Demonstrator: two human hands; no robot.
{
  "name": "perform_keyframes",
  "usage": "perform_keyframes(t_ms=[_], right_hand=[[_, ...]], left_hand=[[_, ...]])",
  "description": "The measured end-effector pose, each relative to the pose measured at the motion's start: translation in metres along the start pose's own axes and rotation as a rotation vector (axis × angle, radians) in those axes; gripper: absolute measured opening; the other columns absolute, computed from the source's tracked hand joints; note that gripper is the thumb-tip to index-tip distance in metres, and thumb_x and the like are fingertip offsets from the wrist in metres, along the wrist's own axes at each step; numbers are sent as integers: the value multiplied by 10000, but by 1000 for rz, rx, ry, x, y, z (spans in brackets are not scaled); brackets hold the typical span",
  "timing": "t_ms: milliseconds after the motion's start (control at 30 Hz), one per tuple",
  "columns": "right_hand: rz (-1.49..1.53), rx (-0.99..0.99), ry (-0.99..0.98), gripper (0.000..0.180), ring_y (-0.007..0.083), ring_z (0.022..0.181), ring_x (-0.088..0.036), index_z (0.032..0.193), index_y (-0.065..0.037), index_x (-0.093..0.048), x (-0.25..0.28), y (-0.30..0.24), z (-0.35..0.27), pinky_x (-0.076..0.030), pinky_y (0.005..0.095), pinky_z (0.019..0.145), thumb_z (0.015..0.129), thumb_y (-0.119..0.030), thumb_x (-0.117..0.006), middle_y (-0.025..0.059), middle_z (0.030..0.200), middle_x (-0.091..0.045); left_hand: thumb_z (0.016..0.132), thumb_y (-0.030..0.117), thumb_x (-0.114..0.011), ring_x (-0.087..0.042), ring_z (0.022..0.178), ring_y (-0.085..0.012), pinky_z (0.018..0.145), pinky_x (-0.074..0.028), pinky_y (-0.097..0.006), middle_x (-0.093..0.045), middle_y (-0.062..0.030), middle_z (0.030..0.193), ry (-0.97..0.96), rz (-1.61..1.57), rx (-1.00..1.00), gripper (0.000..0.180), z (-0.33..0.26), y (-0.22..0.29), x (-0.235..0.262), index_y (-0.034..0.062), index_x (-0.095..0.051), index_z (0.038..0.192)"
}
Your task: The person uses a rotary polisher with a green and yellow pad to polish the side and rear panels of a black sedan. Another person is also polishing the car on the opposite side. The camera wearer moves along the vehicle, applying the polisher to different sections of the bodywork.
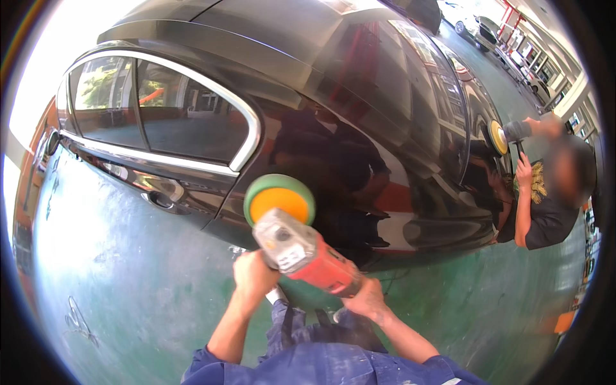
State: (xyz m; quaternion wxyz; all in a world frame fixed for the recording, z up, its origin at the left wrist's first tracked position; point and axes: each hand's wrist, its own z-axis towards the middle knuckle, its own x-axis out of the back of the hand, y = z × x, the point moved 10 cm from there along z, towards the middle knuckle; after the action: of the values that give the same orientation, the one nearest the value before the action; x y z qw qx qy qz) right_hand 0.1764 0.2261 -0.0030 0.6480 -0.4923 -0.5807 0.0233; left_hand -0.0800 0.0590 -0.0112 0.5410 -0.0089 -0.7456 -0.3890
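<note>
A red and silver power polisher is held in front of me, slanting from upper left to lower right. My left hand is closed at its head end, on a grip that the fingers mostly hide. Around the rear end of the red body, my right hand is wrapped. The round polishing pad, green at the rim and orange in the middle, lies over the rear side panel of a dark, glossy car, just behind the door edge. Whether the pad presses on the paint, I cannot tell.
On the right, a co-worker holds another polisher with a yellow pad at the car's rear. A door handle and a chrome-framed side window are left of my pad. A thin looped cord lies on the green floor.
</note>
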Motion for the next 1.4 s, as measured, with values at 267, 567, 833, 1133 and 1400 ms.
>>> perform_keyframes(t_ms=[267,567,833,1133,1400], right_hand=[[-37,72,166,307,449,740,-693,907,-14,-665,-48,-91,59,-573,505,708,744,-262,-748,244,773,-696],[78,-2,329,436,394,848,-718,1118,-65,-704,9,-24,-1,-587,421,730,708,-188,-788,206,895,-730],[137,52,366,394,381,847,-724,1077,-62,-705,-9,-41,20,-586,429,723,721,-198,-801,194,900,-732],[198,108,393,401,394,812,-720,1081,-34,-696,12,-74,40,-584,423,709,723,-181,-802,195,851,-725],[308,52,474,484,303,883,-758,1178,-13,-674,28,-4,-1,-580,344,760,727,-131,-806,181,906,-750]], left_hand=[[711,230,-780,-693,778,-411,745,-565,-467,-692,-219,751,206,-112,-101,208,53,-56,84,36,-734,771],[683,327,-786,-712,706,-367,696,-586,-454,-697,-198,716,-141,56,-273,295,30,66,27,73,-745,827],[656,284,-779,-711,711,-376,695,-581,-464,-693,-200,710,-37,99,-274,244,45,44,48,65,-733,753],[671,272,-801,-697,690,-379,651,-566,-442,-685,-185,702,187,29,-355,240,66,74,108,65,-718,760],[700,313,-767,-704,631,-342,625,-568,-445,-686,-149,656,-22,216,-508,242,41,173,41,96,-720,794]])
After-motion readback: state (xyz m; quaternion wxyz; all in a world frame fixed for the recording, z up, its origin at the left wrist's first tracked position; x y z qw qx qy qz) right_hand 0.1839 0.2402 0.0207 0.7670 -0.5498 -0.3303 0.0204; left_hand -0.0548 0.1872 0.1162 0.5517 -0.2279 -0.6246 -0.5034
